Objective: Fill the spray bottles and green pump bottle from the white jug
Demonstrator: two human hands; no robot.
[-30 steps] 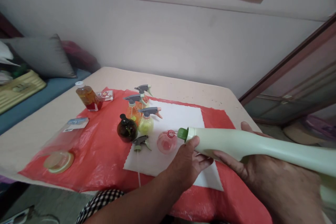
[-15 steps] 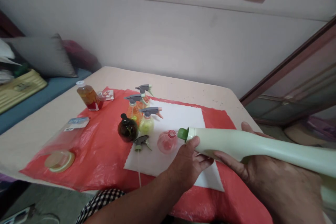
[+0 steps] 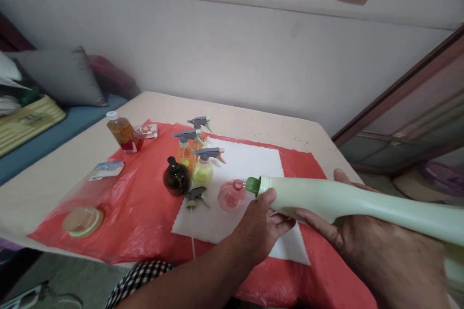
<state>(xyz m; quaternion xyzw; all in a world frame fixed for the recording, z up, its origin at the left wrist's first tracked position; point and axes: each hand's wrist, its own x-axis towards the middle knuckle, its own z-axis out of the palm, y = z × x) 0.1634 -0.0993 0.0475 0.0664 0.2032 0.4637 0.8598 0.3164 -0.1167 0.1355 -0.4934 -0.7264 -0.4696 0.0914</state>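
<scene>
A pale green watering can (image 3: 315, 193) lies tilted across the right side, its long spout pointing left and its body mostly out of view. My left hand (image 3: 261, 229) holds the spout from below near its dark green mouth, thumb on the side. Farther back, my right hand (image 3: 387, 251) supports the can from underneath, thumb along the spout. A clear thin stream runs from the mouth to the neck of a round pink transparent bottle (image 3: 231, 197), which stands uncapped on a white sheet (image 3: 250, 159). A loose grey spray head (image 3: 194, 197) with a long tube lies left of it.
Left of the sheet stand a dark round bottle (image 3: 177, 178), a yellowish spray bottle (image 3: 203, 172) and orange spray bottles (image 3: 184, 154). Red plastic (image 3: 141, 212) covers much of the table. Farther left are an amber bottle (image 3: 123, 133) and a round lidded container (image 3: 83, 222).
Hardly anything differs. Both hands keep the watering can in the same place, and the stream still meets the pink bottle; the view has shifted very slightly.
</scene>
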